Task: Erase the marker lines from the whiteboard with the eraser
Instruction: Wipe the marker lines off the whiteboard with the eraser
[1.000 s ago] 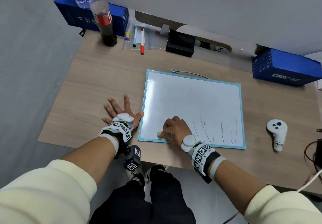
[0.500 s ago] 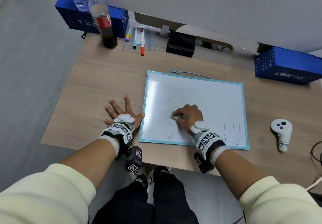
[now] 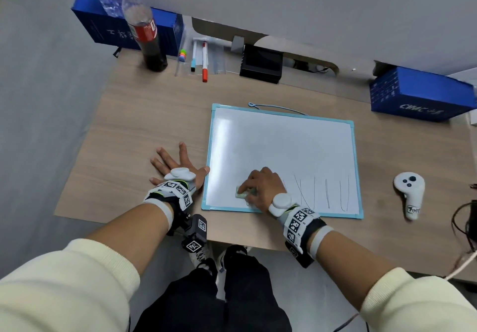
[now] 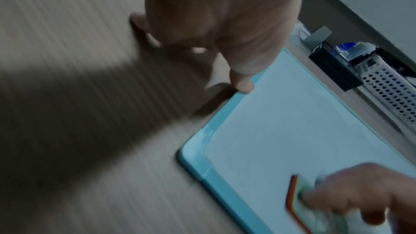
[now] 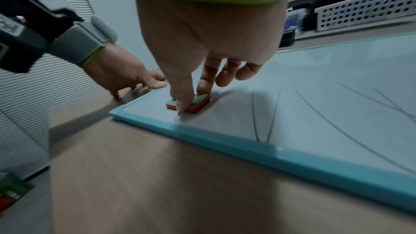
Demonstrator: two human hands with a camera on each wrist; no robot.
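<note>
The left hand (image 3: 180, 169) is lying flat on the desk (image 3: 144, 125) with its fingers spread wide, its thumb touching the left edge of the whiteboard (image 3: 281, 150), which is sitting near the desk's front edge. Near the board's front left corner, the right hand (image 3: 260, 189) is pinching the eraser (image 3: 242, 192) between thumb and fingers and seems to be pressing it flat on the surface, though blur is softening the grip. To the right, the marker lines (image 3: 327, 192) are running along the board's front edge toward its right corner.
</note>
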